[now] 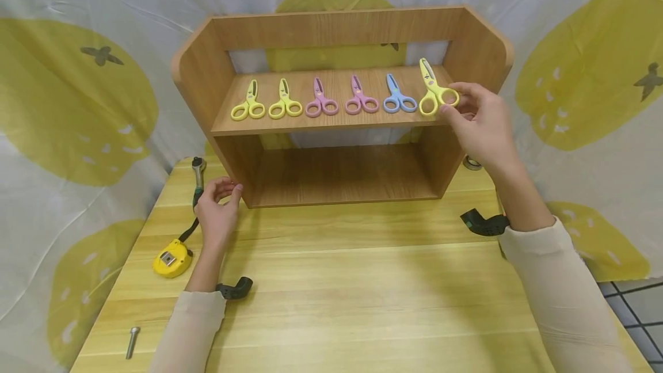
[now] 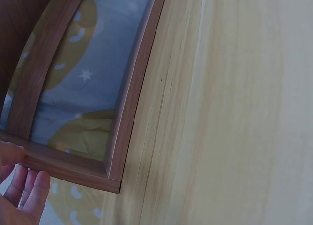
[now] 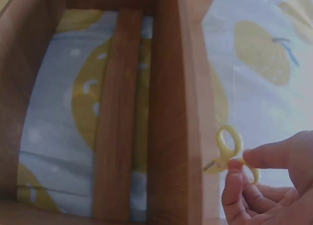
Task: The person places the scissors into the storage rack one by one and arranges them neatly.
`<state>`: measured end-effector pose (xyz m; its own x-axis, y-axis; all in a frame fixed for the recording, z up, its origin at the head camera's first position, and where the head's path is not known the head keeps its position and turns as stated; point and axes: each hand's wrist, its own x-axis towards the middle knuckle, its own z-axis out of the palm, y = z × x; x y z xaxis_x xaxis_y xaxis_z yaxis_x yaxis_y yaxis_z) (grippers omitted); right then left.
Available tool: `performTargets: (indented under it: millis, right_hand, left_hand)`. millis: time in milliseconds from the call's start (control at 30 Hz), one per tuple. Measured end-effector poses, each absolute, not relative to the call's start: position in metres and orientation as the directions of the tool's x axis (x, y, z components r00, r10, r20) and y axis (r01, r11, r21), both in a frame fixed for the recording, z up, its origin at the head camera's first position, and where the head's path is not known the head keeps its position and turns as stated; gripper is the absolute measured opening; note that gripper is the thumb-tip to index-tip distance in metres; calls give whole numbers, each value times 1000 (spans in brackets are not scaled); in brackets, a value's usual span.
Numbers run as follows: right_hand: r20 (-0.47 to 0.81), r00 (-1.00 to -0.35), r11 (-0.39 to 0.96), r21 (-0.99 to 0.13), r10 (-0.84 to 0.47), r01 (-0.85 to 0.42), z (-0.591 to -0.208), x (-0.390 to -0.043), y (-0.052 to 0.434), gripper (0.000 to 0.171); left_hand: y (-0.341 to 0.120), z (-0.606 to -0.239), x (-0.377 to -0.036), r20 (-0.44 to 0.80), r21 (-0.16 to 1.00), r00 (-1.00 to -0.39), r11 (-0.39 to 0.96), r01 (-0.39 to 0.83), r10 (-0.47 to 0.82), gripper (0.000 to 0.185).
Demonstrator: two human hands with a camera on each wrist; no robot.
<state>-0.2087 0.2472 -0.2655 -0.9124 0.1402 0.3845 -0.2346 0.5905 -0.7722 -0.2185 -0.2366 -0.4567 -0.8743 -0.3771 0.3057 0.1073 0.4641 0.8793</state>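
Note:
My right hand (image 1: 484, 122) pinches yellow scissors (image 1: 429, 80) by one finger loop, thumb and fingertips meeting there. They are over the right end of the upper board of a wooden shelf (image 1: 331, 127), blades pointing away from me. To their left lies a row of blue scissors (image 1: 396, 92), two pairs of pink scissors (image 1: 357, 95) and two pairs of yellow scissors (image 1: 284, 99), all blades to the back. At the shelf's lower left side is my left hand (image 1: 218, 209); in the left wrist view its thumb and fingers (image 2: 36, 198) grip the side panel's edge.
Left of the shelf, a ratchet wrench (image 1: 198, 180) lies behind a yellow tape measure (image 1: 172, 258), with a bolt (image 1: 132, 343) nearer me. A small dark ring (image 1: 472, 162) sits by the shelf's right side. A patterned curtain (image 1: 62, 200) hangs behind the table (image 1: 362, 292).

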Motion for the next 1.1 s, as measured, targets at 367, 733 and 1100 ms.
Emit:
performTargets:
  millis: [367,733,1100]
  right_hand:
    - [317,-932,671,-732,178,-121,-273,-230,251,46]
    - [282,-945,786,-617,169,-44,-269,-234,248,49]
    - [285,-949,804,-591,133,-65,-270,-234,250,54]
  left_hand:
    - [-236,-458,-218,305,878,-875,467,105,-376,29]
    - [-237,-457,-218,296,883,-874,460,97,-384,30]
    - [-238,-458,-217,289,880,-879,466,88,-379,29]
